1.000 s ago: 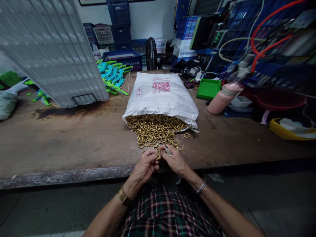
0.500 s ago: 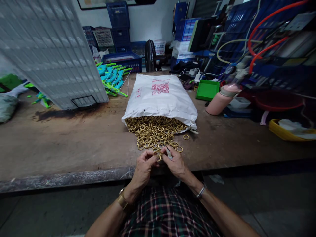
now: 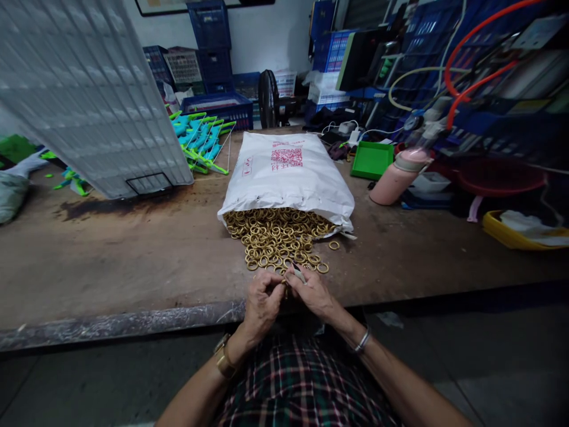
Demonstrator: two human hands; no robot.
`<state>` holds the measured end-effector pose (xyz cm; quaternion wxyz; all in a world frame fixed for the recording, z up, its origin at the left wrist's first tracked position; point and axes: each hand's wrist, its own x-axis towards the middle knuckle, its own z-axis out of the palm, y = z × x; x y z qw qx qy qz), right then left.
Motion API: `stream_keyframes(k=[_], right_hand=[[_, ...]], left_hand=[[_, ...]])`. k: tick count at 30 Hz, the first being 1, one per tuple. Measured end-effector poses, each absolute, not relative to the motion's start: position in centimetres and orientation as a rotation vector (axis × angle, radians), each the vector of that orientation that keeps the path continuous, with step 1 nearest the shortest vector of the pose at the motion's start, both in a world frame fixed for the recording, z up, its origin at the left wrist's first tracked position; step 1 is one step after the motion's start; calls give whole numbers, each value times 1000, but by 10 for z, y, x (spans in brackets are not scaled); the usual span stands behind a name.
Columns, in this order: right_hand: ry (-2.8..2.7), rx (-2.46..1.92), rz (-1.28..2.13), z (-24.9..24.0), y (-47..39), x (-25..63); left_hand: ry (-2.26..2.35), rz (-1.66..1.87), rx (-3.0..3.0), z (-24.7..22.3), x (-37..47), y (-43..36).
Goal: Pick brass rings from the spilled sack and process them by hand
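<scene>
A white sack (image 3: 284, 172) with red print lies on the wooden table, its mouth towards me. Brass-coloured rings (image 3: 275, 240) spill out of it in a heap. At the near edge of the heap, my left hand (image 3: 263, 299) is closed in a pinch on a brass ring (image 3: 285, 283). My right hand (image 3: 313, 293) is closed around a small tool (image 3: 299, 273) with a pale body and a dark tip, its fingers close to the same ring. The fingertips of both hands nearly meet and partly hide the ring.
A large translucent ribbed panel (image 3: 98, 101) leans at the left, with green and blue plastic pieces (image 3: 202, 142) behind it. On the right are a green tray (image 3: 372, 160), a pink bottle (image 3: 393, 181) and a yellow tray (image 3: 511, 236). The table edge (image 3: 133, 320) runs in front.
My left hand has turned and its fingers are more curled. Less brass shows between my hands than before. The tool in my right hand has shifted slightly left and tilted flatter.
</scene>
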<state>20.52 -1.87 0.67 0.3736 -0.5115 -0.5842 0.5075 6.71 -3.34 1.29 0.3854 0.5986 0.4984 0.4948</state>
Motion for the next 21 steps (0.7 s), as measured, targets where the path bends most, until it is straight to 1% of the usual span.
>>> stream_keyframes(k=[8,14,21], right_hand=[[-1432,-1340,1301,6,-18,207],[-1440,-1303,1381,4,-20,206],[-1437,-1340,1270,6,-15,208]], left_hand=[[1204,1112,1214,13,70,-31],[1226,1155,1265,11,70,-32],[1118,1077,1110,15,76,-30]])
